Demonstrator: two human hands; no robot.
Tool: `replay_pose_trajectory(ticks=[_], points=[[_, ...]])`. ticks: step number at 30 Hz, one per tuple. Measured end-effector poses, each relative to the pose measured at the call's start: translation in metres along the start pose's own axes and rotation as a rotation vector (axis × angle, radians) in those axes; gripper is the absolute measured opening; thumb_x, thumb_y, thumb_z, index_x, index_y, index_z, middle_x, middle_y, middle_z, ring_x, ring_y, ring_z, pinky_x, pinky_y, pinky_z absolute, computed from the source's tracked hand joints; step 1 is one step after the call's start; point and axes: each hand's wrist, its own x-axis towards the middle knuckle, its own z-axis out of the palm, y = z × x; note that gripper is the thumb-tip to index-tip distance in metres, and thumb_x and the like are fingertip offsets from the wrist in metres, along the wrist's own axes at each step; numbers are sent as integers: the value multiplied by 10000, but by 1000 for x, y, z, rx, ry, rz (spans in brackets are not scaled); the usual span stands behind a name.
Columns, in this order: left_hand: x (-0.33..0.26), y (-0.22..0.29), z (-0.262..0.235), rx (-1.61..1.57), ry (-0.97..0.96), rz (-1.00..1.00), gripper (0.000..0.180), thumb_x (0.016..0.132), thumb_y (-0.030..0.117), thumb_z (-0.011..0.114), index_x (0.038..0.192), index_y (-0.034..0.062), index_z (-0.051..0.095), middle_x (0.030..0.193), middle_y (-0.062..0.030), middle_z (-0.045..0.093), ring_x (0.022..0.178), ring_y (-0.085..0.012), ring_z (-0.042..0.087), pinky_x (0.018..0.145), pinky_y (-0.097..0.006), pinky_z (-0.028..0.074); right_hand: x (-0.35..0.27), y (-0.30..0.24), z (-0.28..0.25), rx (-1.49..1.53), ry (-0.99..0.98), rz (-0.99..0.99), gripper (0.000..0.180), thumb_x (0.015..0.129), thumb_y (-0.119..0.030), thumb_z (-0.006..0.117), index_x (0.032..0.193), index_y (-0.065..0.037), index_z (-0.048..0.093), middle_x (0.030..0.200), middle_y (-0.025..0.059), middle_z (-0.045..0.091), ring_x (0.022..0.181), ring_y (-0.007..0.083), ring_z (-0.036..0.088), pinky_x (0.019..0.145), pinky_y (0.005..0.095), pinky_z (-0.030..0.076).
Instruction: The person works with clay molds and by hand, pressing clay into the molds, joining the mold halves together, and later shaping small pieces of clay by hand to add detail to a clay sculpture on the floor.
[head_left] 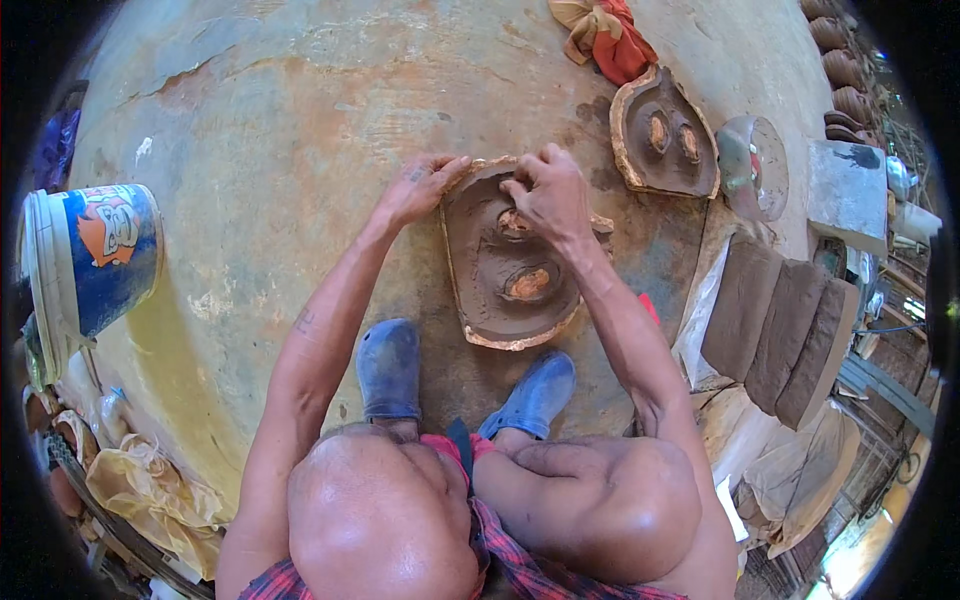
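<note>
A brown clay mould (pixel 490 285) with a pale rim lies on the concrete floor in front of my feet. It has two hollows, each with an orange-brown patch inside. My left hand (pixel 418 186) rests on the mould's upper left rim, fingers spread. My right hand (pixel 545 192) presses its fingertips into the upper hollow, fingers bent. Neither hand holds a loose thing. A second, similar clay mould (pixel 640 165) lies further off to the right.
A blue and white plastic bucket (pixel 95 262) lies at the left. Three flat clay slabs (pixel 780 325) lean side by side at the right. A red and tan cloth (pixel 605 35) lies at the top. My blue clogs (pixel 390 365) stand just below the mould.
</note>
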Motion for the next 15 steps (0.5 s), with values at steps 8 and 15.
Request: replay_pose_trajectory(ticks=[8,15], points=[[0,6,-4,15,-18,-31,503,1064,481,567,1265,54,742,1120,-133,785,1024,-202,710,927,-382,528,9,-6,-15,-185,75,23,829,624,-383,969,1363,-180,654,1438,144,563,1340,396,483,1066,575,436],[4,3,1,1,-36,-18,490,1092,468,552,1200,32,749,961,26,699,880,-65,575,794,-278,488,40,5,-18,-329,-230,109,1071,567,-578,960,1485,-182,576,1537,145,498,1412,387,437,1120,601,395]])
